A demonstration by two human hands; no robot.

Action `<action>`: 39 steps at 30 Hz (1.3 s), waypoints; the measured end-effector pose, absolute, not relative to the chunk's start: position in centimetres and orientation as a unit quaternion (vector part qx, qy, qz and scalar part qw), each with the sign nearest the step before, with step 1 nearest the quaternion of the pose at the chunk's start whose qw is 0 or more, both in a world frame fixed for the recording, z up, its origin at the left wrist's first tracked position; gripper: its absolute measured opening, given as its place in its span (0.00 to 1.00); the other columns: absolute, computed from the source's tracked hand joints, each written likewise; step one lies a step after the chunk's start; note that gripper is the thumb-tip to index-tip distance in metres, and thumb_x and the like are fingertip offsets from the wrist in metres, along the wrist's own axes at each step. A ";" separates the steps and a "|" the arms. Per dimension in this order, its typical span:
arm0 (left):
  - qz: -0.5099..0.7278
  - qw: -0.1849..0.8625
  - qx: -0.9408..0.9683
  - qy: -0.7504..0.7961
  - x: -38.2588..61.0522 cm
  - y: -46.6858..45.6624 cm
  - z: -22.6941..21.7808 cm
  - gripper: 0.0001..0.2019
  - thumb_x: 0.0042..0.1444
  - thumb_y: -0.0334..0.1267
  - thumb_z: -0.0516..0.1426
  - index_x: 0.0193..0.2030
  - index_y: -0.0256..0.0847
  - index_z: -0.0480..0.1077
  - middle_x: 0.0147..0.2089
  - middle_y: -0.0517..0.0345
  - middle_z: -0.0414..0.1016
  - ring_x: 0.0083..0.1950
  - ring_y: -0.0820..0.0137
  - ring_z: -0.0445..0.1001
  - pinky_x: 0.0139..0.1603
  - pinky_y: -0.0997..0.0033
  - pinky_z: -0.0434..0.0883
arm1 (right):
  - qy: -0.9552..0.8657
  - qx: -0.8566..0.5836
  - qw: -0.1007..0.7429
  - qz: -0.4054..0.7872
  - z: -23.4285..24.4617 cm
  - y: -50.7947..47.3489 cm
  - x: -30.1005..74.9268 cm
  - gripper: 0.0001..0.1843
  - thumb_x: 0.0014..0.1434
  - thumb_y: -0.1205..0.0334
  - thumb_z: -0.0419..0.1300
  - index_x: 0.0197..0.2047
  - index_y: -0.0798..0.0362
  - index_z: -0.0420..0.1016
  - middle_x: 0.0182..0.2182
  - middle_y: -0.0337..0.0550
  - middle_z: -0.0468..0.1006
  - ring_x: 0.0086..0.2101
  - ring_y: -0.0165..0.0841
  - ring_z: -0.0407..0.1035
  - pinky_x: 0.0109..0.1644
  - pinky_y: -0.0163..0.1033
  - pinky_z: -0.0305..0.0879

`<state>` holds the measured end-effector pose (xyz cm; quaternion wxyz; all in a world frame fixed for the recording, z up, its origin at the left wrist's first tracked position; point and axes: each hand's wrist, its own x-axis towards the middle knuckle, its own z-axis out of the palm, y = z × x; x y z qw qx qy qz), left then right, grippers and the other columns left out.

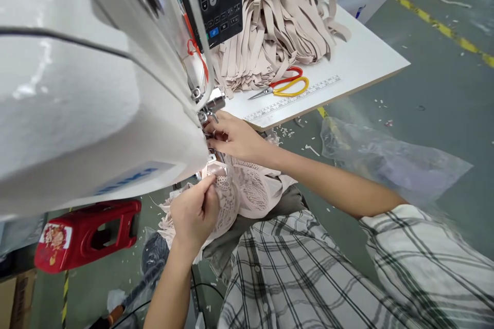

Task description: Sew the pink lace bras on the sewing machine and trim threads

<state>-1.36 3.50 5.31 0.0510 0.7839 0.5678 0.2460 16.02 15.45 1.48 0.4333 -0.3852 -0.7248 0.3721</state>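
Note:
My left hand point(195, 211) is closed, thumb and fingers pinching the edge of a pale pink lace bra point(250, 193). The bra's cups hang over my lap, below the head of a white sewing machine point(162, 139). Beside the needle and presser-foot area point(208, 113), my right hand point(235, 136) has its fingers curled together. Its fingertips are partly hidden behind the machine parts, so what they pinch does not show clearly. More pale lace pieces point(168, 221) bunch up left of my left hand.
A heap of beige straps point(278, 20) lies on the white table point(370, 56), with red-and-yellow-handled scissors point(287, 85) and a printed ruler scale point(297, 97). A control panel point(218, 2) stands behind the needle. A red stool point(92, 236) and a clear plastic bag point(389, 157) are on the floor.

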 end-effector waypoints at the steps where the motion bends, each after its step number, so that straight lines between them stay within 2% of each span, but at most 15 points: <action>1: 0.248 0.052 0.784 0.567 -1.4 3.5 5.3 0.12 0.62 0.35 0.55 0.45 0.41 0.80 0.31 0.57 0.82 0.28 0.72 0.78 0.31 0.76 0.68 | -0.726 -0.385 0.434 0.370 1.5 15.4 16.1 0.04 0.59 0.64 0.62 0.38 0.54 0.75 0.43 0.43 0.69 0.37 0.31 0.66 0.41 0.38 0.63; 8: 0.283 0.094 0.729 0.616 -1.9 2.8 4.5 0.12 0.64 0.37 0.54 0.48 0.43 0.78 0.42 0.54 0.83 0.34 0.71 0.79 0.36 0.75 0.72 | -0.722 -0.388 0.441 0.366 1.7 15.1 16.1 0.03 0.59 0.64 0.60 0.37 0.53 0.75 0.43 0.42 0.70 0.33 0.29 0.64 0.39 0.36 0.63; 11: 0.299 0.103 0.697 0.644 -2.0 2.6 4.2 0.12 0.63 0.39 0.55 0.51 0.42 0.74 0.34 0.58 0.80 0.30 0.72 0.75 0.35 0.75 0.70 | -0.715 -0.384 0.452 0.370 1.6 14.9 16.0 0.04 0.59 0.65 0.59 0.37 0.53 0.75 0.43 0.42 0.70 0.34 0.28 0.65 0.39 0.36 0.63; 14: 0.328 0.131 0.664 0.659 -1.9 2.6 4.1 0.11 0.62 0.40 0.56 0.49 0.41 0.71 0.25 0.65 0.71 0.28 0.73 0.71 0.35 0.74 0.69 | -0.699 -0.384 0.457 0.393 1.7 14.8 15.7 0.03 0.58 0.66 0.59 0.36 0.53 0.74 0.44 0.42 0.70 0.34 0.28 0.66 0.39 0.36 0.63; 18: 0.342 0.221 0.607 0.682 -1.4 2.4 4.6 0.07 0.63 0.41 0.55 0.45 0.43 0.65 0.24 0.66 0.68 0.27 0.71 0.69 0.34 0.70 0.67 | -0.681 -0.389 0.462 0.413 2.1 14.2 15.3 0.03 0.58 0.66 0.58 0.32 0.54 0.70 0.44 0.42 0.70 0.36 0.28 0.65 0.41 0.36 0.62; 22: 0.331 0.292 0.597 0.670 -0.2 0.6 5.5 0.07 0.64 0.44 0.54 0.40 0.45 0.63 0.19 0.69 0.56 0.21 0.71 0.60 0.24 0.71 0.59 | -0.637 -0.399 0.488 0.444 2.7 12.4 16.1 0.09 0.61 0.61 0.56 0.29 0.53 0.67 0.38 0.41 0.69 0.39 0.31 0.66 0.45 0.38 0.61; 24: 0.322 0.345 0.599 0.647 0.3 -0.8 5.8 0.09 0.63 0.46 0.54 0.40 0.44 0.64 0.18 0.70 0.53 0.18 0.73 0.55 0.21 0.73 0.54 | -0.619 -0.397 0.491 0.467 3.3 11.3 17.1 0.10 0.61 0.59 0.57 0.29 0.53 0.66 0.39 0.42 0.70 0.40 0.33 0.66 0.44 0.39 0.62; 26: 0.307 0.429 0.576 0.625 0.3 -2.2 5.8 0.13 0.64 0.50 0.53 0.44 0.42 0.67 0.20 0.70 0.55 0.19 0.75 0.54 0.22 0.74 0.53 | -0.631 -0.378 0.470 0.488 4.1 10.1 18.1 0.09 0.60 0.59 0.59 0.29 0.52 0.68 0.41 0.43 0.70 0.39 0.34 0.66 0.42 0.40 0.61; 28: 0.299 0.471 0.557 0.615 0.0 -3.5 5.5 0.18 0.63 0.54 0.53 0.43 0.39 0.70 0.22 0.66 0.59 0.23 0.74 0.57 0.25 0.75 0.55 | -0.656 -0.352 0.433 0.508 4.9 8.5 18.8 0.09 0.60 0.58 0.59 0.29 0.52 0.68 0.38 0.43 0.70 0.36 0.34 0.65 0.39 0.41 0.61; 32: 0.276 0.465 0.574 0.616 -1.2 -5.6 3.9 0.23 0.63 0.58 0.52 0.33 0.37 0.70 0.25 0.61 0.63 0.28 0.72 0.59 0.30 0.74 0.57 | -0.659 -0.321 0.350 0.582 4.6 4.3 18.6 0.09 0.60 0.55 0.59 0.33 0.52 0.69 0.30 0.38 0.68 0.30 0.32 0.61 0.34 0.38 0.58; 35: 0.257 0.469 0.577 0.618 -1.6 -7.4 2.6 0.24 0.63 0.59 0.51 0.33 0.37 0.72 0.27 0.59 0.66 0.30 0.71 0.62 0.32 0.73 0.59 | -0.652 -0.320 0.282 0.627 2.4 1.1 17.6 0.10 0.57 0.55 0.61 0.36 0.53 0.71 0.29 0.37 0.68 0.30 0.31 0.61 0.34 0.37 0.58; 39: 0.243 0.467 0.591 0.611 -2.1 -9.5 1.4 0.26 0.62 0.60 0.51 0.33 0.38 0.74 0.28 0.56 0.70 0.33 0.68 0.66 0.35 0.71 0.62 | -0.653 -0.352 0.278 0.610 -0.7 -1.1 16.8 0.11 0.55 0.56 0.62 0.42 0.48 0.75 0.32 0.40 0.74 0.31 0.35 0.66 0.34 0.42 0.62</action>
